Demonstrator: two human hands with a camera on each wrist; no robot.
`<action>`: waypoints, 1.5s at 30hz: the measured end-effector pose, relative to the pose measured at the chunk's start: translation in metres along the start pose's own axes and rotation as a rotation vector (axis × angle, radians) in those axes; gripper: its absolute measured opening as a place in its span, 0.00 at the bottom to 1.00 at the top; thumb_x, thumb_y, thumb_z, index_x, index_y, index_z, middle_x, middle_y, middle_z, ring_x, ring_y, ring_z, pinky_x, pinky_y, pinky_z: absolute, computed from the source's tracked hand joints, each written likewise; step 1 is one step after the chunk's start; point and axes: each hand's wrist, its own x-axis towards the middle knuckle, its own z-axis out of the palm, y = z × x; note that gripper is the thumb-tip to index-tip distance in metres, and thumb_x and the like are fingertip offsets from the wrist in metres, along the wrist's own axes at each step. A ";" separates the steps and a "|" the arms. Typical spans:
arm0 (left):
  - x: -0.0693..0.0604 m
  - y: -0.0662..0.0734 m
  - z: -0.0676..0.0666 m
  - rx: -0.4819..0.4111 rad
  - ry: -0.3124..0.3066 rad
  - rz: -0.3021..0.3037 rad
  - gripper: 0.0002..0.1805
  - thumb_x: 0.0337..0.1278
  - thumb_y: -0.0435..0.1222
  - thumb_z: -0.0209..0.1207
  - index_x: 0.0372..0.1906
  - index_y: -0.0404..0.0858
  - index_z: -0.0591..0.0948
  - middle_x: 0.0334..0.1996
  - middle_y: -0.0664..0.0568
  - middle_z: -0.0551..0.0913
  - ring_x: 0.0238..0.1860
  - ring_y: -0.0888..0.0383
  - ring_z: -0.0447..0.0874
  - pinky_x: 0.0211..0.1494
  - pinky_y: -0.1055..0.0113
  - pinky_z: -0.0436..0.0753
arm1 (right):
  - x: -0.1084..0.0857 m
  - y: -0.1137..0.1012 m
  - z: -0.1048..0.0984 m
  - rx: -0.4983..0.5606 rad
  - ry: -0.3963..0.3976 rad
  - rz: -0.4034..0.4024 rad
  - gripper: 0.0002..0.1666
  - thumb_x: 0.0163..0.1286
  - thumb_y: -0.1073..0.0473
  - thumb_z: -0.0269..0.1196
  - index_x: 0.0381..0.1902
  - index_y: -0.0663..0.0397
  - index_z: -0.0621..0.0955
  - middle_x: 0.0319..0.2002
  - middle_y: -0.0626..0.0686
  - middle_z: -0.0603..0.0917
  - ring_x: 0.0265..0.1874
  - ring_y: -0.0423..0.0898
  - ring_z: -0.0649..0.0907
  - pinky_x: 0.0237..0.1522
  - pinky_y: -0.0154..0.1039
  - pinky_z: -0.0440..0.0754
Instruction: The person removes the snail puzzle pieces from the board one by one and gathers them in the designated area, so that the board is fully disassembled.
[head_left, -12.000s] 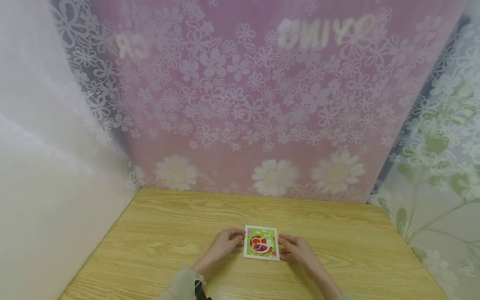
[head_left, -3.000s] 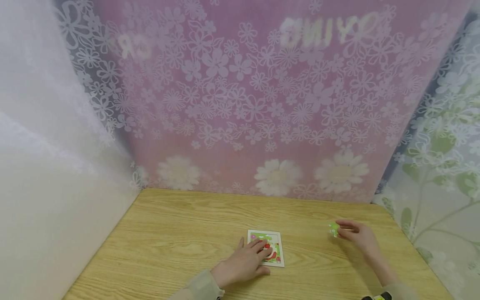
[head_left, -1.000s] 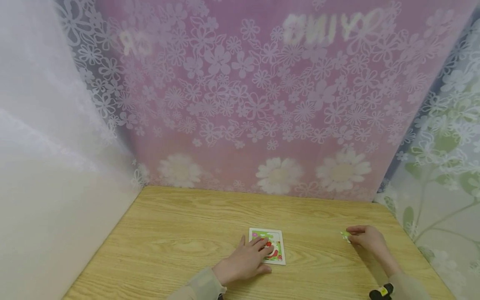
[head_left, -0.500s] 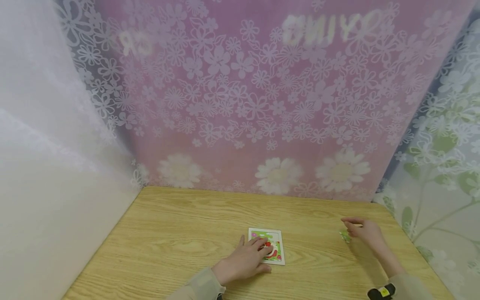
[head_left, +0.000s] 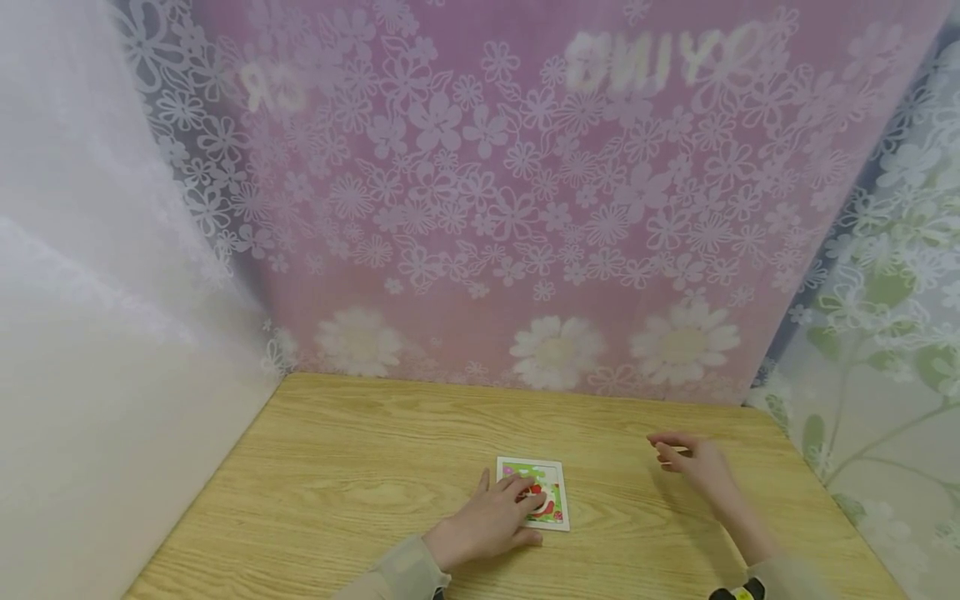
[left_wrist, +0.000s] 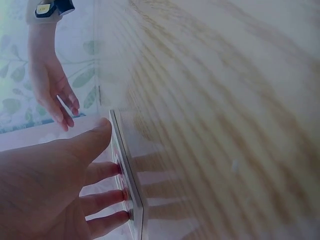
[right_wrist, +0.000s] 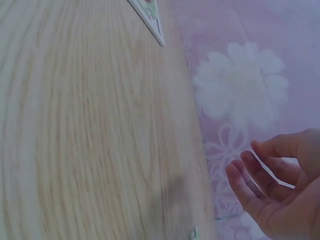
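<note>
A small square jigsaw puzzle in a white frame (head_left: 566,500) lies on the wooden table, showing green, red and white parts, with a pale bare patch at its upper right. My left hand (head_left: 491,517) rests on it, fingers spread; in the left wrist view the fingertips touch the puzzle (left_wrist: 131,180). Off to the right, my right hand (head_left: 693,467) hovers over the table with loosely bent fingers and nothing between them, as the right wrist view of the hand (right_wrist: 280,185) confirms. A small green and white puzzle piece (right_wrist: 194,233) lies on the table below it, hidden in the head view.
The wooden table (head_left: 375,467) ends at a pink flowered curtain (head_left: 465,250) at the back. A white sheet (head_left: 112,333) hangs on the left, and a leaf-patterned one (head_left: 885,375) on the right. Dark bands sit on both wrists.
Twelve seconds ago both hands held the puzzle's sides. The right hand since carried a green piece rightward, put it down, and has now moved back left. The left hand stays on the puzzle.
</note>
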 end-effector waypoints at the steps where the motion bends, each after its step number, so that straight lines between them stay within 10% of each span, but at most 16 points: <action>1: 0.000 0.000 0.000 -0.001 -0.002 0.000 0.33 0.69 0.58 0.54 0.73 0.51 0.71 0.73 0.51 0.69 0.73 0.50 0.66 0.68 0.31 0.65 | -0.001 -0.001 0.003 0.009 0.007 -0.008 0.22 0.79 0.59 0.57 0.61 0.73 0.78 0.59 0.72 0.80 0.46 0.55 0.87 0.44 0.42 0.87; 10: -0.001 0.001 -0.002 0.001 -0.011 -0.001 0.33 0.69 0.58 0.55 0.74 0.49 0.71 0.73 0.50 0.69 0.74 0.50 0.65 0.68 0.32 0.65 | -0.003 -0.011 0.023 0.069 0.006 -0.042 0.21 0.77 0.61 0.59 0.59 0.73 0.79 0.58 0.71 0.80 0.41 0.42 0.88 0.44 0.41 0.87; 45: -0.013 -0.004 0.001 0.003 0.011 -0.068 0.37 0.68 0.61 0.53 0.75 0.47 0.69 0.77 0.41 0.62 0.77 0.42 0.59 0.69 0.30 0.64 | 0.003 -0.038 0.086 0.203 -0.100 -0.073 0.20 0.77 0.62 0.60 0.59 0.72 0.79 0.56 0.68 0.83 0.50 0.59 0.86 0.50 0.43 0.86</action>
